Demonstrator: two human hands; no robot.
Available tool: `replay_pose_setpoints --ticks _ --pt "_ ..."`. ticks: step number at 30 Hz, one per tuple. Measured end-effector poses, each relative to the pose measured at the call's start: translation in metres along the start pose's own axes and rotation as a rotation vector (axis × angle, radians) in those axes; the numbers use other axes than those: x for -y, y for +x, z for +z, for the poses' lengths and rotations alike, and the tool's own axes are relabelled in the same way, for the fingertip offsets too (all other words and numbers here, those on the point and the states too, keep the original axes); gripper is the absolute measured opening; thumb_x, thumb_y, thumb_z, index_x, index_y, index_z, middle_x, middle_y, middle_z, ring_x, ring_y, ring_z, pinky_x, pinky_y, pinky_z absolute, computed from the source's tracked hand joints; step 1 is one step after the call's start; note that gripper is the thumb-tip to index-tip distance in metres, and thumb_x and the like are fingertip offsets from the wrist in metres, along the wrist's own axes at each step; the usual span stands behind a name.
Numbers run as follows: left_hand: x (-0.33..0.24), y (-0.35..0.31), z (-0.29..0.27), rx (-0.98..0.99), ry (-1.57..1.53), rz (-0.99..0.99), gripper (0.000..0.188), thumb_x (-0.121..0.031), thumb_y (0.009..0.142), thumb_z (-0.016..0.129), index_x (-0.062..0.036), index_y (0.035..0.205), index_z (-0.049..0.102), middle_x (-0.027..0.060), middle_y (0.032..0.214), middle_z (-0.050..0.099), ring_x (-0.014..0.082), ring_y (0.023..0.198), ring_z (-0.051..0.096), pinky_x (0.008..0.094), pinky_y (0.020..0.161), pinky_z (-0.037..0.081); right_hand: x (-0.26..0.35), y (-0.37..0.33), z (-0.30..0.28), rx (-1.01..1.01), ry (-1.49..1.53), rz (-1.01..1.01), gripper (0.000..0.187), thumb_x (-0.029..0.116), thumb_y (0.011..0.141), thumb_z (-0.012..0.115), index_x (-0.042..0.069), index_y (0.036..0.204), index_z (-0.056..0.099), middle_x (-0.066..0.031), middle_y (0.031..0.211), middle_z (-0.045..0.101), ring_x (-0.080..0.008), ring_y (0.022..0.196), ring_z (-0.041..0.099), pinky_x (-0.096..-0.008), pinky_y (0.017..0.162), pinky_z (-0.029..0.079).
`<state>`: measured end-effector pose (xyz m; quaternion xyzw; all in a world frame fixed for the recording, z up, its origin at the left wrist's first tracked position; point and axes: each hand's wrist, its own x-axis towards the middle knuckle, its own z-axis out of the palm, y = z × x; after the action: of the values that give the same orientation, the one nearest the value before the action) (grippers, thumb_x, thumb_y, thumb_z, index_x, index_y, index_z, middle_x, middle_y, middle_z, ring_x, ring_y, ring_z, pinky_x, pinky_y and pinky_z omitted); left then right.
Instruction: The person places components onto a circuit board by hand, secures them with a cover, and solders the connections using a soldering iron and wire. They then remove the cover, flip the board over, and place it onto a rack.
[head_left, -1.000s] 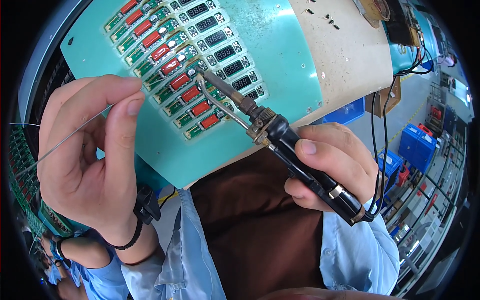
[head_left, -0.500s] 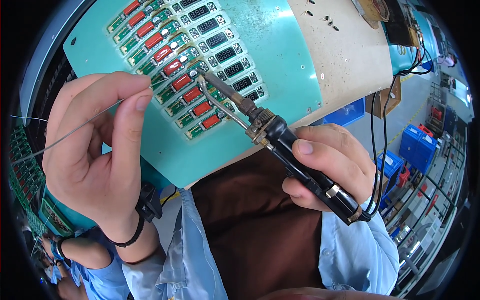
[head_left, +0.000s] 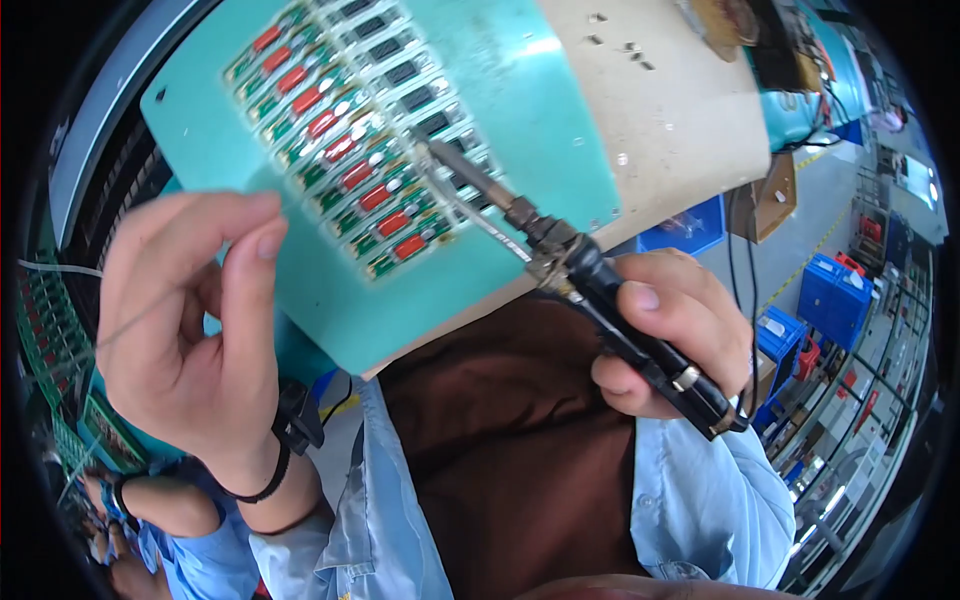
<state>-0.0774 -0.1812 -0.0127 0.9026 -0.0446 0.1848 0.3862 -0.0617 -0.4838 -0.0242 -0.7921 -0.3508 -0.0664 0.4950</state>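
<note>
A turquoise plate (head_left: 350,325) bears rows of small green circuit boards (head_left: 385,268), each with a red component and a black display. My right hand (head_left: 690,320) is wrapped round the black handle of a soldering iron (head_left: 625,330), thumb on top. The iron's tip and the thin metal tube beside it point at the boards; blur hides whether they touch. My left hand (head_left: 190,310) is left of the boards, thumb and forefinger pinched. A thin grey solder wire (head_left: 135,322) runs across it, blurred, and its free end cannot be made out.
Small dark parts (head_left: 635,52) lie on the beige surface (head_left: 650,130) beyond the plate. Black cables (head_left: 738,270) hang at the right. Blue bins (head_left: 833,297) stand on the floor. More circuit boards (head_left: 45,320) and another person's arm (head_left: 175,503) are at the left.
My left hand has drawn back from the boards with the wire, slightly down and left. The iron has shifted a little to the right. The view has turned slightly and become blurred.
</note>
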Motion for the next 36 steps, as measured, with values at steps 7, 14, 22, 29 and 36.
replay_pose_setpoints --ticks 7,14,22,29,36 --pt "-0.016 -0.017 -0.001 -0.004 0.059 0.0 0.013 0.011 0.087 0.073 0.0021 0.097 0.075 0.0089 0.095 0.069 0.0055 0.066 0.055 0.019 0.05 0.037 -0.028 -0.016 -0.027 -0.382 -0.052 0.089 0.046 0.028 0.1 0.071 -0.008 0.127 0.061 -0.0222 0.1 0.07 -0.0244 0.083 0.071 -0.034 0.073 0.057" --pt "-0.02 -0.028 0.001 -0.054 -0.066 -0.089 0.014 0.01 0.088 0.072 0.0001 0.098 0.073 0.0096 0.099 0.066 0.007 0.07 0.059 0.0197 0.052 0.041 -0.103 0.008 -0.061 -0.738 -0.38 0.265 0.031 0.012 0.103 0.062 -0.005 0.128 0.063 -0.0163 0.106 0.072 -0.0211 0.093 0.071 -0.0295 0.082 0.055" --pt "-0.04 -0.029 0.002 -0.05 -0.105 -0.032 0.015 0.004 0.085 0.074 -0.0052 0.097 0.073 0.0079 0.095 0.069 0.0154 0.079 0.066 0.0236 0.053 0.048 -0.065 0.014 -0.029 -0.684 0.131 0.2 0.031 0.005 0.104 0.059 0.001 0.134 0.057 -0.0185 0.108 0.072 -0.0215 0.09 0.07 -0.0324 0.08 0.054" --pt "-0.062 -0.027 0.041 -0.062 -0.207 0.184 0.012 -0.008 0.082 0.077 -0.0118 0.092 0.072 0.0058 0.088 0.067 0.0261 0.079 0.068 0.0351 0.062 0.053 -0.025 -0.001 0.017 -0.206 0.51 0.141 0.026 -0.003 0.099 0.064 0.003 0.123 0.055 -0.0165 0.105 0.07 -0.0203 0.093 0.067 -0.0335 0.083 0.054" --pt "-0.065 -0.04 0.039 -0.107 -0.157 0.151 0.011 -0.014 0.082 0.079 -0.0132 0.089 0.071 0.0031 0.086 0.065 0.0247 0.078 0.068 0.0354 0.062 0.054 -0.025 -0.006 0.036 -0.07 0.498 0.083 0.034 -0.009 0.097 0.065 0.002 0.127 0.055 -0.0139 0.115 0.064 -0.0169 0.101 0.063 -0.0318 0.093 0.052"
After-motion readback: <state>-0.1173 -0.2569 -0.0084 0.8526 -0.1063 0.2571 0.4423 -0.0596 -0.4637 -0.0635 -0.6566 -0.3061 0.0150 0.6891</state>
